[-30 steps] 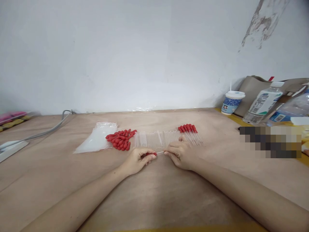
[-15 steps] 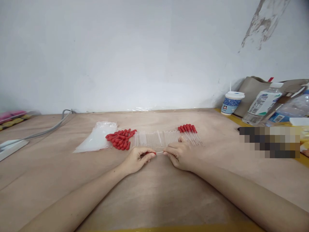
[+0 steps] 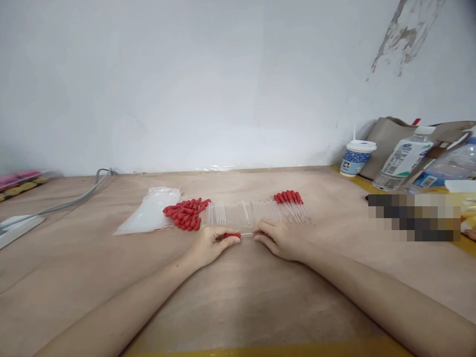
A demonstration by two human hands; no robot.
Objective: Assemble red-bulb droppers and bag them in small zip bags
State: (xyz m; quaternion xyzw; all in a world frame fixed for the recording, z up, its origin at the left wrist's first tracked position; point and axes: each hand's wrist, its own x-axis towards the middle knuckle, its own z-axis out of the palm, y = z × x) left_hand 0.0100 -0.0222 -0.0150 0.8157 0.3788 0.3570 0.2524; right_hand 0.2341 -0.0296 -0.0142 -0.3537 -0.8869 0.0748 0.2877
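Between thumb and fingers, my left hand [image 3: 211,245] pinches a red rubber dropper bulb [image 3: 232,235]. A clear glass dropper tube [image 3: 247,235] sticks out of the bulb's right end. My right hand [image 3: 277,239] is closed on the tube's other end, its fingertips partly covering it. Just behind the hands lies a row of clear tubes [image 3: 234,213], side by side. Loose red bulbs [image 3: 188,214] are heaped at the row's left end. To its right, several droppers with red bulbs fitted [image 3: 289,197] lie in a neat row, tips toward me.
Clear plastic bags [image 3: 150,210] lie left of the heap. A grey cable [image 3: 80,199] runs to a white power strip [image 3: 18,229] at far left. On the right stand a paper cup [image 3: 357,158], a plastic bottle [image 3: 405,158] and a grey bag [image 3: 379,136].
My right hand's fingers have curled in, and its raised finger no longer reaches over the tubes. More of the red bulb shows in my left hand, which stays in place.
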